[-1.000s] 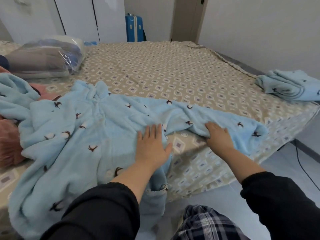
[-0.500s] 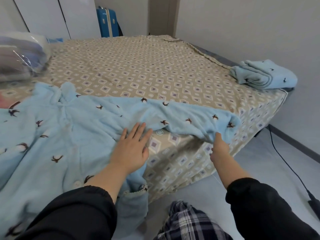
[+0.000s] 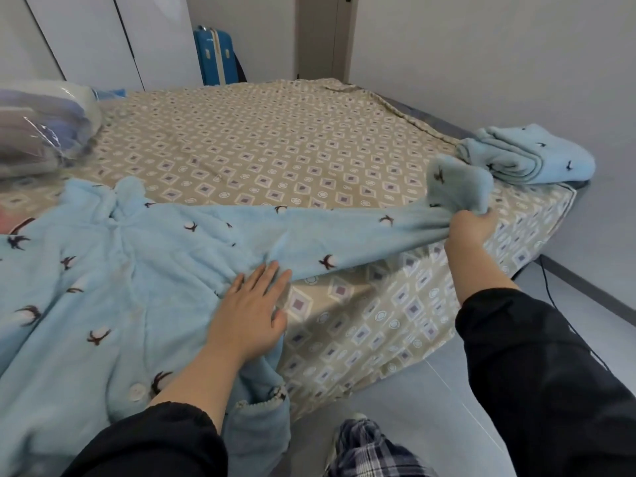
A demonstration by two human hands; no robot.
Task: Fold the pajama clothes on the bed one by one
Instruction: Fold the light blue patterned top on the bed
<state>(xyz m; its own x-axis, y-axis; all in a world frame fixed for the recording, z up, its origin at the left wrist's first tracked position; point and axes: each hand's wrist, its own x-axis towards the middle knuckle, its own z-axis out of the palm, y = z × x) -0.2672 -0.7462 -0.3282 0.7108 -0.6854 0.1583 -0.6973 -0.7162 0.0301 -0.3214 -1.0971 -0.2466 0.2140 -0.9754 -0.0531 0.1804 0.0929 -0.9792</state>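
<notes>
While the left hand (image 3: pixel 246 315) presses flat-fingered on the pajama top (image 3: pixel 103 287), the right hand (image 3: pixel 469 227) (fingers (image 3: pixel 488 212) curled) grips its sleeve (image 3: pixel 344 235).

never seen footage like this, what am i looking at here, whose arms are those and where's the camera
No machine here: the camera sits on a person's head, looking forward and down, so both arms are the wearer's own. A light blue pajama top lies spread on the bed. The left hand presses flat on it, while the right hand grips the end of its sleeve and holds it stretched out sideways. A folded blue pajama piece sits at the bed's right corner, a plastic-wrapped bundle at the far left, and a blue suitcase stands by the wall.
</notes>
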